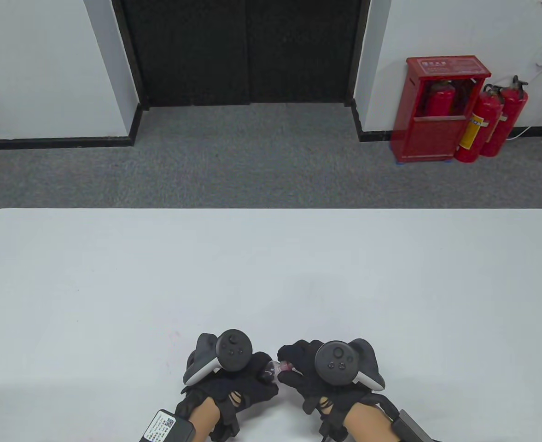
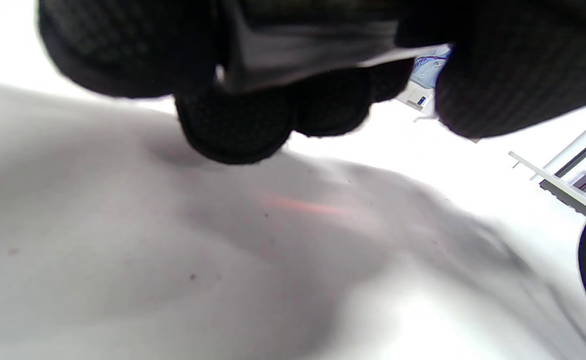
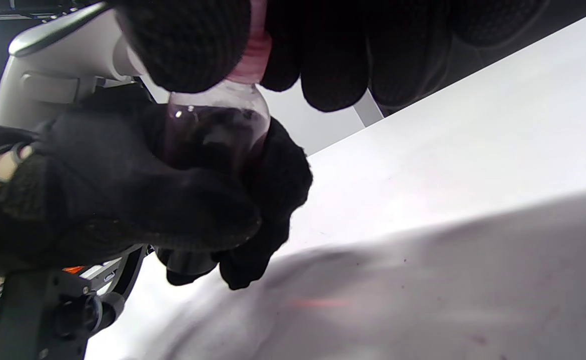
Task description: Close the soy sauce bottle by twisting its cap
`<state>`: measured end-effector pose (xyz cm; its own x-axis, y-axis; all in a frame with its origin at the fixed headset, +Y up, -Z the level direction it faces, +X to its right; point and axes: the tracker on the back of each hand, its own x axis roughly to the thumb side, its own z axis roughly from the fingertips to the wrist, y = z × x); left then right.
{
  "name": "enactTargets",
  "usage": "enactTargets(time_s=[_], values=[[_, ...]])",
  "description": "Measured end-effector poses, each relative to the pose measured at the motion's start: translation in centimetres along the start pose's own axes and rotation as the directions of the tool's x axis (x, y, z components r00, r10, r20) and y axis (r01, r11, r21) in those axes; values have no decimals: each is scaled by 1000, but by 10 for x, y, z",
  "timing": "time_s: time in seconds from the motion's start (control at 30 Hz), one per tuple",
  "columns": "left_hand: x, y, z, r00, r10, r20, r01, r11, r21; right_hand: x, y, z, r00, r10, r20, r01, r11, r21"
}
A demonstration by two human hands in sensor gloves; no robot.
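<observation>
Soy sauce bottle [image 3: 212,135] held off table [image 1: 271,276], near its front edge. Left hand [image 1: 227,382] wraps body; right hand [image 1: 307,373] pinches pink cap [image 3: 253,55]. Risks: cross-threading from tilted cap; slip from loose glove grip; spill likely.

No words or numbers can be read anywhere. The red fire cabinet [image 1: 442,120] by the wall has pale signs along its top, but they are too small to make out. A small black box [image 1: 166,427] by the left wrist has a white label with a square code and tiny print, too small to read. In the left wrist view, a white thing [image 2: 430,67] far behind the fingers has blue marks on it, too blurry to read.
</observation>
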<state>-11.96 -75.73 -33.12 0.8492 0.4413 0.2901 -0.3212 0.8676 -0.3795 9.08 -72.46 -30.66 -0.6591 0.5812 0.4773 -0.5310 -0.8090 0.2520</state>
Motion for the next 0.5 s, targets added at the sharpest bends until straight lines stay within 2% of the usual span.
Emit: enactTargets(time_s=[0.5], values=[[3, -1, 1, 999, -38, 2, 38, 999, 1, -2, -1, 0, 999, -16, -50, 17, 1000, 17]])
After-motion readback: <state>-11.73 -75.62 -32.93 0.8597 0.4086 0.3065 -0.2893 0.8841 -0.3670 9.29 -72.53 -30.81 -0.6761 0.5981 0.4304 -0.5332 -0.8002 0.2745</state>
